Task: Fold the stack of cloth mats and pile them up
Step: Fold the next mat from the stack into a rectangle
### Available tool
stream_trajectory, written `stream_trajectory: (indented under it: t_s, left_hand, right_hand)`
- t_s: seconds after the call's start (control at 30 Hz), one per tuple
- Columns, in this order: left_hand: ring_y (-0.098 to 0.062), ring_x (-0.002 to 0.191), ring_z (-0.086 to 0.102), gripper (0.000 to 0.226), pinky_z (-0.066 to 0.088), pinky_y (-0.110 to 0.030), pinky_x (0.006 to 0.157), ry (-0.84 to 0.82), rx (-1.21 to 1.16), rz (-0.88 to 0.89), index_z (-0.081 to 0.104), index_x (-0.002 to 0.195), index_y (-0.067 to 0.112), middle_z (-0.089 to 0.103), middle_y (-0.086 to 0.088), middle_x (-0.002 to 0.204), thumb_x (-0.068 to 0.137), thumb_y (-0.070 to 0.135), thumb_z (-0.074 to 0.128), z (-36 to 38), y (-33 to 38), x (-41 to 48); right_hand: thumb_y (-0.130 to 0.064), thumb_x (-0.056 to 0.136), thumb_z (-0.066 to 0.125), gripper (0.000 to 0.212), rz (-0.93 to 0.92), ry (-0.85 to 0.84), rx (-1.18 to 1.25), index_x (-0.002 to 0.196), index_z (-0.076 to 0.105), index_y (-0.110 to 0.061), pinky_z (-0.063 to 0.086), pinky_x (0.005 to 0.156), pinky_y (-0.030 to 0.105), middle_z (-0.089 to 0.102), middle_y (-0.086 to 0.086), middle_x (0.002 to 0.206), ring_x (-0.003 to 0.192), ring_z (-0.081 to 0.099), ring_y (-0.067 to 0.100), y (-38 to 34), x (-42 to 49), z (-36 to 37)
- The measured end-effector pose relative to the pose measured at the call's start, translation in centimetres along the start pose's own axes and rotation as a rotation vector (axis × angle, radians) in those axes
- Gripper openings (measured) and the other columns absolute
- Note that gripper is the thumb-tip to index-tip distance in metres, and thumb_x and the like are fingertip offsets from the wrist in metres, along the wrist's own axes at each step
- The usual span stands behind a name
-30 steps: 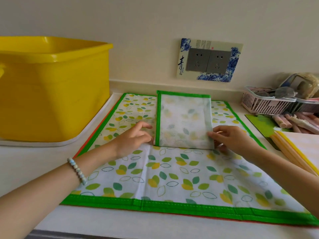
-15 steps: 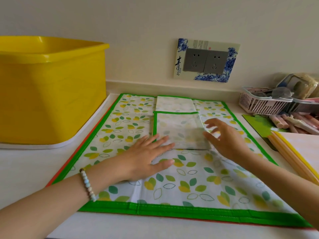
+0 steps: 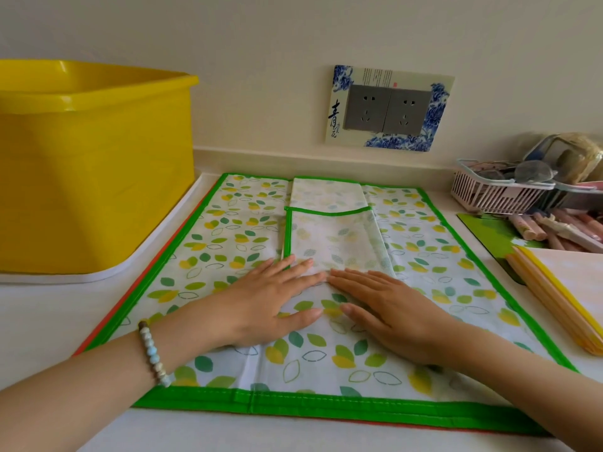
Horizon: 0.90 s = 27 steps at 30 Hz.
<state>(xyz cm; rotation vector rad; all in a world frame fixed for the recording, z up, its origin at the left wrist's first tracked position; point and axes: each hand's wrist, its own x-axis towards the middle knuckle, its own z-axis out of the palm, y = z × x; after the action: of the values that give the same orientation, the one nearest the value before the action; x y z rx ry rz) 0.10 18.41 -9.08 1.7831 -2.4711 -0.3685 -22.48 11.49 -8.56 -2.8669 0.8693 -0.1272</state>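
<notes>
White bench (image 3: 39, 308): ran under everything, against the wall at its far edge.

Large yellow plastic tub (image 3: 91, 177): stood at the far left corner.

Big flat cloth mat, white with green and yellow leaves and a green border (image 3: 222, 230): lay open across the middle of the bench, near border along the near edge. Showed an orange-red strip beneath it on the left and near sides, likely the next mat of the stack.

Smaller folded cloth mat, pale side out with green edging (image 3: 332, 243): sat on top of the open one, toward the far edge, its upper layer a little short of the layer below.

Pile of folded mats with yellow and orange edges (image 3: 561, 288): rested at the right edge.

Left hand (image 3: 261, 298) and right hand (image 3: 391, 308): lay flat side by side, fingers straight, gripping nothing. Pressed fingertips on the near fold of the folded mat, with palms on the open mat.

Looked like creasing. Probably best done by pressing firmly and sweeping outward from the middle to both corners, holding the green edging square so the layers would not skew, then lifting it cleanly to the right-hand pile.
</notes>
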Motion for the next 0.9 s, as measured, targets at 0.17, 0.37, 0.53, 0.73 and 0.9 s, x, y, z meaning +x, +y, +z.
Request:
stream_trajectory:
  t_s: [0.17,0.37,0.53,0.73,0.9]
  left_hand:
    - [0.008,0.135,-0.026,0.066,-0.018,-0.020,0.108,-0.012,-0.001,0.001,-0.006,0.143,0.053,-0.019,0.025,0.152,0.084,0.074,0.015,-0.2,-0.2,0.0]
    - [0.007,0.132,-0.033,0.072,-0.020,-0.026,0.111,-0.025,0.035,0.004,-0.015,0.142,0.050,-0.027,0.025,0.150,0.080,0.077,0.010,0.4,-0.4,0.0]
    - [0.009,0.133,-0.030,0.073,-0.019,-0.024,0.111,0.005,-0.002,0.021,-0.011,0.143,0.052,-0.023,0.027,0.150,0.079,0.079,0.013,0.7,-0.5,0.1]
    - [0.007,0.136,0.009,0.071,0.006,-0.023,0.112,0.086,-0.028,0.002,0.021,0.144,0.050,0.016,0.029,0.151,0.078,0.078,0.024,-0.7,-1.3,1.1]
    - [0.001,0.129,0.030,0.073,0.025,-0.025,0.106,0.105,-0.080,-0.040,0.039,0.138,0.043,0.038,0.024,0.140,0.076,0.080,0.028,-1.7,-1.2,2.2]
  right_hand:
    - [-0.062,0.088,0.010,0.057,0.028,-0.046,-0.012,0.143,0.005,-0.050,-0.013,0.099,-0.003,0.003,-0.035,0.147,0.123,-0.010,-0.030,1.8,-1.6,-0.7]
    - [-0.064,0.085,0.006,0.057,0.072,-0.085,0.007,0.140,0.003,-0.054,-0.011,0.111,0.011,-0.004,-0.040,0.146,0.132,-0.011,-0.021,4.4,-4.6,-1.3]
    - [-0.066,0.081,0.020,0.052,0.094,0.004,0.136,0.132,0.025,-0.057,0.003,0.113,0.013,0.019,-0.039,0.142,0.129,0.005,-0.026,5.2,-4.1,-2.1]
    - [-0.057,0.085,0.044,0.055,0.057,0.160,-0.072,0.137,0.036,-0.043,0.014,0.111,0.016,0.038,-0.020,0.144,0.134,0.028,-0.004,5.9,-1.6,-3.0]
    - [-0.049,0.090,0.050,0.048,0.072,0.098,-0.172,0.136,0.039,-0.044,0.034,0.090,0.015,0.049,-0.016,0.137,0.120,0.051,0.006,5.5,-0.2,-2.9]
